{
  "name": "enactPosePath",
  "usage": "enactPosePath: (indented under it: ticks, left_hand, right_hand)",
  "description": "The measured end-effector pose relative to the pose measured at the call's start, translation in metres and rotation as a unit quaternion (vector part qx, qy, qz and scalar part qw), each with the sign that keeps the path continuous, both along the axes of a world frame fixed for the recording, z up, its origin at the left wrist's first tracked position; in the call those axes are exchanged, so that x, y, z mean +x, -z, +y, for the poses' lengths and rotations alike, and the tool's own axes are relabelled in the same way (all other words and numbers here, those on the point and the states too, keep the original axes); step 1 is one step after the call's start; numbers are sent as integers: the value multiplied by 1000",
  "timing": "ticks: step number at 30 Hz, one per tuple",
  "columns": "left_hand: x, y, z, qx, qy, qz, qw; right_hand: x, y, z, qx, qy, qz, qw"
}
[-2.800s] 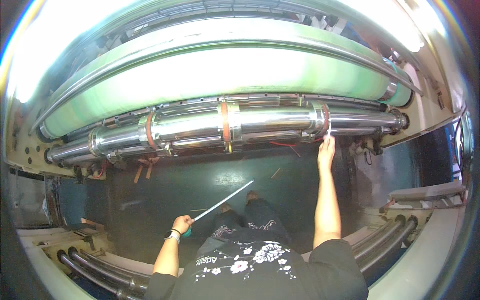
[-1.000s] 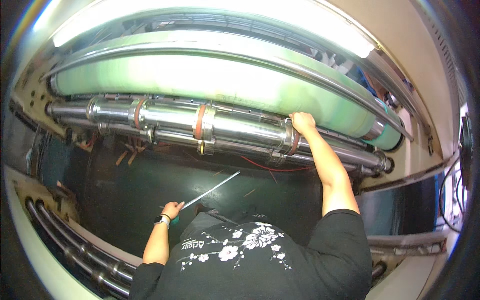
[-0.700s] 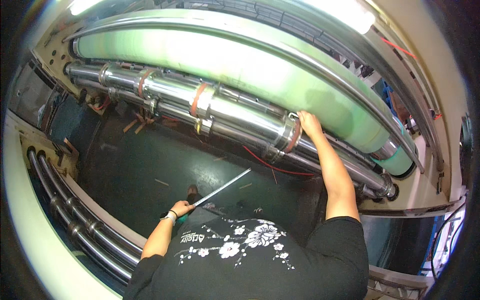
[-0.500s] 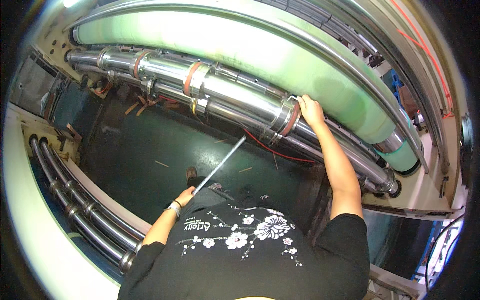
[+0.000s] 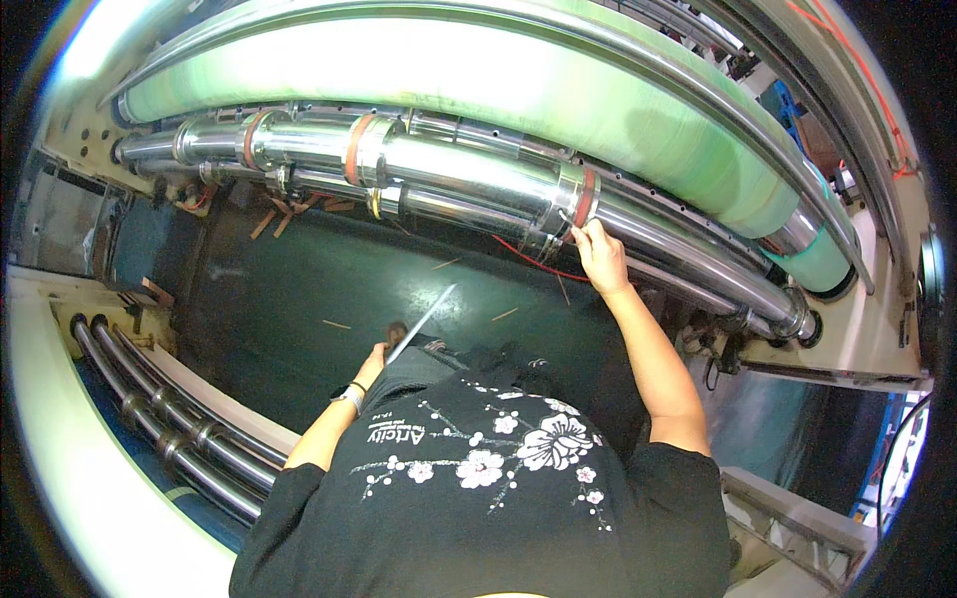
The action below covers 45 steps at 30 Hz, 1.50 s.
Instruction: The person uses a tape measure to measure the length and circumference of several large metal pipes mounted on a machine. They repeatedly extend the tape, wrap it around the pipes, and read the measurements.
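Note:
My left hand (image 5: 376, 365) is closed around the lower end of a steel ruler (image 5: 423, 321), which slants up and right above the floor by my leg. My right hand (image 5: 601, 259) is raised to the chromed shaft (image 5: 474, 169). Its fingers pinch a small, thin metal tool (image 5: 566, 217), perhaps a hex key, whose tip meets the right-hand metal collar (image 5: 561, 204). Beside that collar runs a reddish-brown ring (image 5: 586, 197). Fingertips partly hide the tool, so its exact kind is unclear.
Behind the shaft lies a large pale green roller (image 5: 399, 70). More ringed collars (image 5: 371, 149) sit further left along the shaft. A red hose (image 5: 538, 263) hangs below it. Wood strips (image 5: 274, 217) lie on the dark green floor. Steel bars (image 5: 150, 424) run at lower left.
My right hand has moved from the top of the collar down to its near, lower side. The ruler in my left hand has shifted slightly left and down. The view has moved a little.

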<state>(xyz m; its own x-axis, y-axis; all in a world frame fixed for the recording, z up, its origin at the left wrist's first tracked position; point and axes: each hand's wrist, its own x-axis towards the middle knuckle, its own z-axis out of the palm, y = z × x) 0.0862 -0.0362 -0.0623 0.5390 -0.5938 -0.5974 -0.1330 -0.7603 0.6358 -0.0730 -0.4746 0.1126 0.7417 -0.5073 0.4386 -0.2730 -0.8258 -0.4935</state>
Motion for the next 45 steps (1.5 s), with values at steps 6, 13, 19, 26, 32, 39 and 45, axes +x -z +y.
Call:
enactPosePath:
  ticks: [6, 13, 19, 26, 32, 39, 45]
  left_hand:
    - [24, -38, -1, 51, 19, 5, 999]
    - [38, -42, 8, 54, 53, -17, 997]
    - [29, -54, -1, 74, 57, 35, 995]
    - [17, -39, 1, 5, 3, -17, 1000]
    - [23, -59, -36, -59, 0, -23, 998]
    - [35, -152, -183, -255, 148, -167, 941]
    - [21, -227, -286, -259, 250, -325, 875]
  right_hand:
    - [0, -10, -2, 1, 1, 4, 1000]
    - [2, -36, -11, -30, 9, 87, 996]
    - [4, -47, -21, 2, -28, 122, 992]
    - [3, -50, -27, 14, -51, 162, 985]
    - [9, -51, -27, 46, -60, 182, 980]
    - [5, -44, -26, 65, -58, 156, 984]
    - [5, -43, -24, 86, -50, 157, 983]
